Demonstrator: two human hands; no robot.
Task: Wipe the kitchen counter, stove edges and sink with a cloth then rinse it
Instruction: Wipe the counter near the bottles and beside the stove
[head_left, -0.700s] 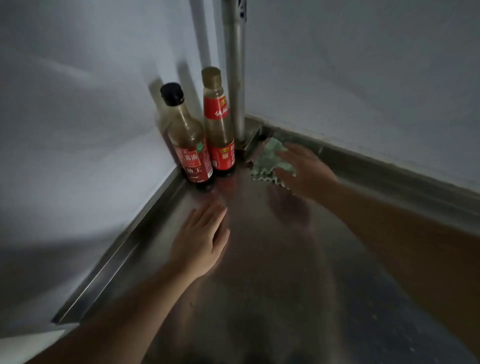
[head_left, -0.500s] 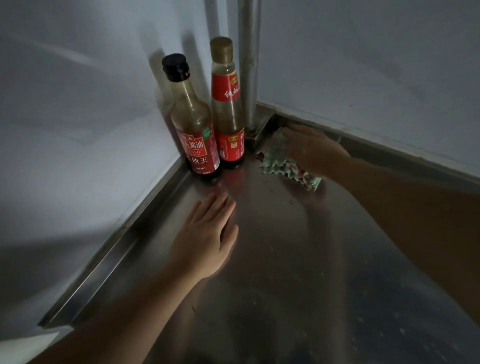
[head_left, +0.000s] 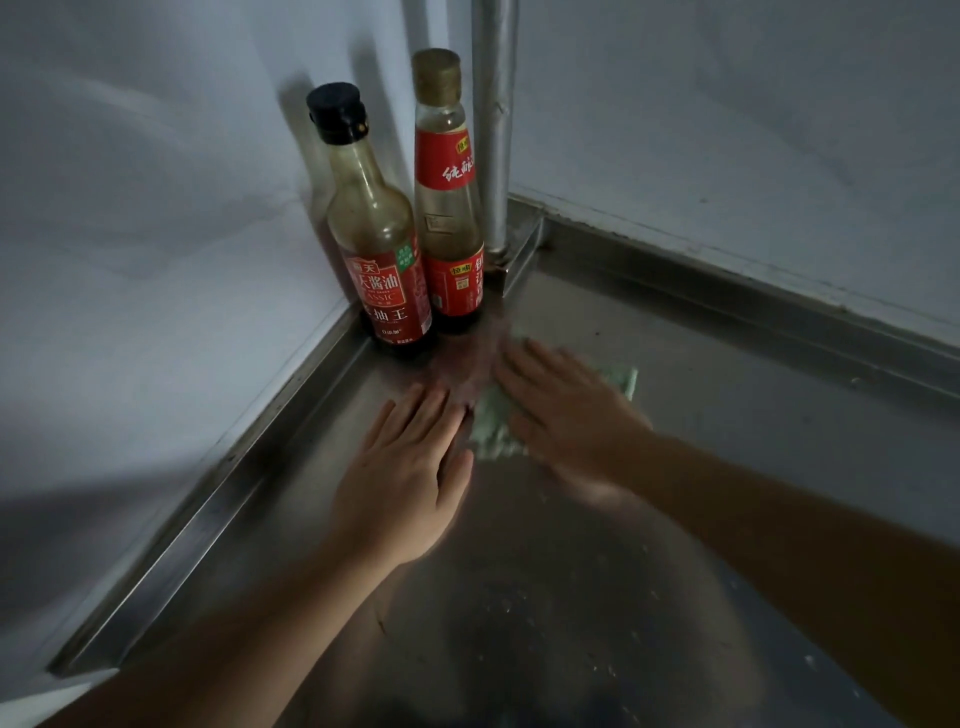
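Observation:
A pale green cloth lies flat on the stainless steel counter, a little in front of the corner. My right hand presses down on it with straight fingers and covers most of it; only its left part and far right corner show. The hand is motion-blurred. My left hand rests flat on the counter just left of the cloth, fingers straight and together, close to the cloth's edge.
Two sauce bottles stand in the corner: one with a black cap, one with a gold cap. A metal pipe rises behind them. Raised steel rims run along the white walls on the left and back.
My right hand has dragged the cloth out of the back corner toward me and leftward, next to my left hand. The left hand stays flat on the counter.

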